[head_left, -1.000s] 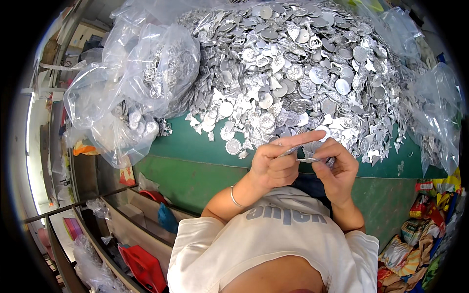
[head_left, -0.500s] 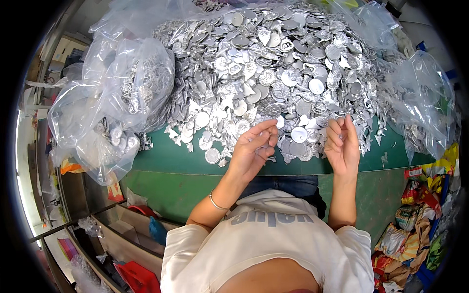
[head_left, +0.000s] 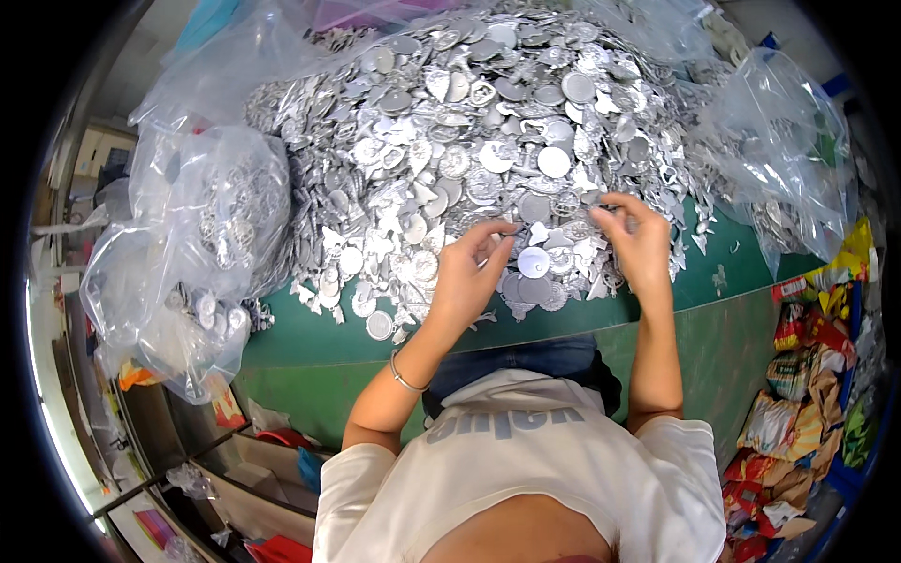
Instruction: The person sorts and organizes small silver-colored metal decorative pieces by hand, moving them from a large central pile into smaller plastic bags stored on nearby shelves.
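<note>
So both hands are down at the near edge of the pile of silver metal pieces (head_left: 488, 141), the big heap of stamped discs, hearts and odd little shapes that covers most of the green table (head_left: 310, 342). My left hand (head_left: 466, 274) is resting on the pieces right at the pile's front lip, fingers curled in with the tips pinched toward the thumb. It looks like I'm nipping something small there, but the piece itself is hidden under my fingertips, so I can't tell for sure. My right hand (head_left: 636, 242) sits a bit further up the slope, fingers bent and bunched together over the heap, same story: touching the pieces, grip not clear.

What matters is the round flat disc (head_left: 533, 262) lying face up right between my two hands. It's just to the right of my left fingertips and down-left of my right hand, so the left is nearer. Being round, it has no long axis to line up with. It's plain, shiny and smooth, brighter than the embossed ones around it.

Off to my left there's a clear plastic bag (head_left: 202, 225) slumped on the table with more of the same pieces inside.
</note>
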A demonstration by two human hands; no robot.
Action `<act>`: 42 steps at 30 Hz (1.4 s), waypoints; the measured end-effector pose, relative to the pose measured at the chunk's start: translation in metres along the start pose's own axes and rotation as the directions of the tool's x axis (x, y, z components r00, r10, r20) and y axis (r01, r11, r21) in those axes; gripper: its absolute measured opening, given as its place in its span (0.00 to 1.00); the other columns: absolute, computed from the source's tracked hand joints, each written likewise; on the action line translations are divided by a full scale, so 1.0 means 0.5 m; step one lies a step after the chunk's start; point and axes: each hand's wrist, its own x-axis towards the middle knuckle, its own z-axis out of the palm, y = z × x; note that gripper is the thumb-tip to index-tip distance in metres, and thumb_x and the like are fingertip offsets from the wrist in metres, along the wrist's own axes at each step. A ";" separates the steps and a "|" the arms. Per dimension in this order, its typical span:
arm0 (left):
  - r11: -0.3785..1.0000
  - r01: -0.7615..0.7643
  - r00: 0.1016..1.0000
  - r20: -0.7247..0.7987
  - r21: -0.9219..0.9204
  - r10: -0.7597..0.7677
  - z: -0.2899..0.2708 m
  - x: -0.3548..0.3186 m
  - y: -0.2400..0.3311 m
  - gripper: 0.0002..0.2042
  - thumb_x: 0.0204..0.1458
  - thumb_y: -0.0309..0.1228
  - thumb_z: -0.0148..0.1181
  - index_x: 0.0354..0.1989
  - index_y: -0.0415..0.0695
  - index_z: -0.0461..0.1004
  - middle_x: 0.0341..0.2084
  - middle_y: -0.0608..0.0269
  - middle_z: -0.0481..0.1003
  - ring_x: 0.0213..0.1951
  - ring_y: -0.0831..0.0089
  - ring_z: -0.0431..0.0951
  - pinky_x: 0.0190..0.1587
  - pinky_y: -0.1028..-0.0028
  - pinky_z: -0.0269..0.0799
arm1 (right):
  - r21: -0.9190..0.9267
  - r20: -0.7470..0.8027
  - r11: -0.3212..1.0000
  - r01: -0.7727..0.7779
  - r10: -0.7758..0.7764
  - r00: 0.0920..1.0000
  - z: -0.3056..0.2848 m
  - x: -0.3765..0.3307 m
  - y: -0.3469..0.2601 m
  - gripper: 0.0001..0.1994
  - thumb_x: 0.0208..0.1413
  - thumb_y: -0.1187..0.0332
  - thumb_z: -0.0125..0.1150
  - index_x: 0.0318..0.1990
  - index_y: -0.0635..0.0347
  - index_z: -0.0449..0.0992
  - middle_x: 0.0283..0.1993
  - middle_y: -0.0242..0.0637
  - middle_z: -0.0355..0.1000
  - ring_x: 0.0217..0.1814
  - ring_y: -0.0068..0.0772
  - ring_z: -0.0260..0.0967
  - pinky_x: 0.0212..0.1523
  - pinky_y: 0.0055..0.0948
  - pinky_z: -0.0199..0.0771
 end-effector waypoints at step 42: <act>0.558 -0.597 0.802 0.440 0.576 0.403 0.244 0.033 0.053 0.17 0.42 0.32 0.61 0.41 0.41 0.69 0.43 0.59 0.68 0.22 0.59 0.75 0.22 0.68 0.70 | 0.974 0.182 0.090 -0.209 0.241 0.953 -0.206 -0.094 0.146 0.11 0.55 0.63 0.48 0.34 0.64 0.67 0.26 0.33 0.62 0.22 0.23 0.56 0.10 0.14 0.51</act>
